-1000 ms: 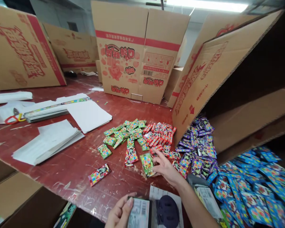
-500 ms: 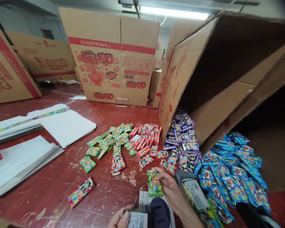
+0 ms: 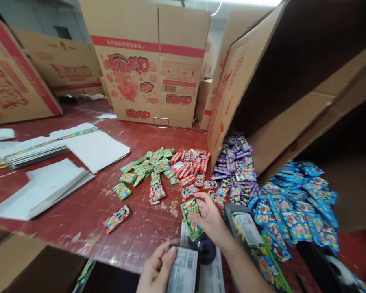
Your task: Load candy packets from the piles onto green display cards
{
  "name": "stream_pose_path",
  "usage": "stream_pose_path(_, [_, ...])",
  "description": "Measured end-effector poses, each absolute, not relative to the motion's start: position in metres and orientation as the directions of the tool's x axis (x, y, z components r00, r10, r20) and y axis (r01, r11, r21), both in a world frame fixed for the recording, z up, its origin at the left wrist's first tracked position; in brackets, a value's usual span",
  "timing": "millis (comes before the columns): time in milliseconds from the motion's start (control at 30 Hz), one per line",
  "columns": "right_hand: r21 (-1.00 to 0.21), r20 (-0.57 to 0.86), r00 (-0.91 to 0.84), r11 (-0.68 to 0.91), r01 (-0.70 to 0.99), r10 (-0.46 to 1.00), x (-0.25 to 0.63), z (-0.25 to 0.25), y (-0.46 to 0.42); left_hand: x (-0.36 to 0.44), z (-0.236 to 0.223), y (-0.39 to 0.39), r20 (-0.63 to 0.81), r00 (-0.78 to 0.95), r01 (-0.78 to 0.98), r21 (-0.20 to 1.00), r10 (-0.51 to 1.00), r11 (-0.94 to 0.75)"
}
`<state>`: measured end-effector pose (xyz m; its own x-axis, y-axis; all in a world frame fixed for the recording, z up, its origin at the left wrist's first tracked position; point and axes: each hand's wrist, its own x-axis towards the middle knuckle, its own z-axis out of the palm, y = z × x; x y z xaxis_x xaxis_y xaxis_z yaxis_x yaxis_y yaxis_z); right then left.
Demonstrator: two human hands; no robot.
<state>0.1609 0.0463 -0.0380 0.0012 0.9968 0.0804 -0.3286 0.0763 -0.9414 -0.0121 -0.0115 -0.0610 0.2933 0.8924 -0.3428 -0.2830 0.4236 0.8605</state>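
Green packet [image 3: 192,228], one: tilted, above the near edge of the red table [image 3: 140,236]. You pinch it by its right side in your right hand [image 3: 212,217], your thumb across its face and your fingers along the upper right edge; most of its length runs out to the left of and below your grip.

Dark box [image 3: 183,270], one, with a pale barcoded label: pinched by its left edge in your left hand [image 3: 158,264], thumb on top, just below the green packet.

Dark round object [image 3: 208,250], partly hidden: on a printed sheet [image 3: 212,278], beneath your right hand.

Green-and-black carton [image 3: 258,254], one: beside your right forearm.

Loose packets, beyond your hands, left to right: green pile [image 3: 149,165], red pile [image 3: 190,165], purple pile [image 3: 236,171], blue pile [image 3: 295,207].

Single red packet [image 3: 117,219]: apart, left of your hands.

White sheets [image 3: 49,187], stacked: far left.
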Motion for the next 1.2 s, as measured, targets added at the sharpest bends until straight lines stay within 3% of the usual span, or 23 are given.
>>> stream_pose_path(100, [-0.987, -0.004, -0.144, -0.027, -0.161, 0.990, 0.151, -0.047, 0.044, -0.014, -0.059, -0.017, -0.340, 0.241, -0.359, 0.839, 0.909, 0.409])
stream_pose_path(233, [-0.999, -0.023, -0.136, -0.018, 0.040, 0.990, 0.155, -0.063, 0.023, -0.020, -0.062, -0.021, -0.337, 0.242, -0.366, 0.837, 0.910, 0.407])
stream_pose_path(467, [-0.999, -0.041, -0.036, -0.040, 0.013, 0.999, 0.165, -0.061, 0.007, -0.019, -0.060, -0.022, -0.333, 0.244, -0.328, 0.856, 0.911, 0.401])
stream_pose_path(667, [-0.996, -0.037, -0.240, -0.014, 0.093, 0.970, 0.164, -0.042, 0.006, -0.016, -0.057, -0.025, -0.297, 0.293, -0.337, 0.858, 0.909, 0.389])
stream_pose_path(867, [-0.995, -0.073, -0.194, -0.085, -0.056, 0.978, 0.142, -0.062, -0.013, -0.027, -0.066, -0.034, -0.238, 0.129, -0.370, 0.889, 0.963, 0.270])
stream_pose_path(967, [-0.993, -0.092, -0.161, -0.102, -0.057, 0.983, 0.132, -0.071, -0.022, -0.035, -0.065, -0.037, -0.180, 0.099, -0.266, 0.943, 0.979, 0.200])
stream_pose_path(1133, [-0.989, 0.051, -0.174, 0.074, 0.128, 0.983, 0.131, -0.067, -0.029, -0.046, -0.057, -0.035, -0.140, 0.170, 0.020, 0.990, 0.975, 0.139])
stream_pose_path(1200, [-0.990, 0.062, -0.136, 0.078, 0.114, 0.989, 0.130, -0.068, -0.034, -0.046, -0.056, -0.034, -0.141, 0.161, 0.048, 0.990, 0.977, 0.135])
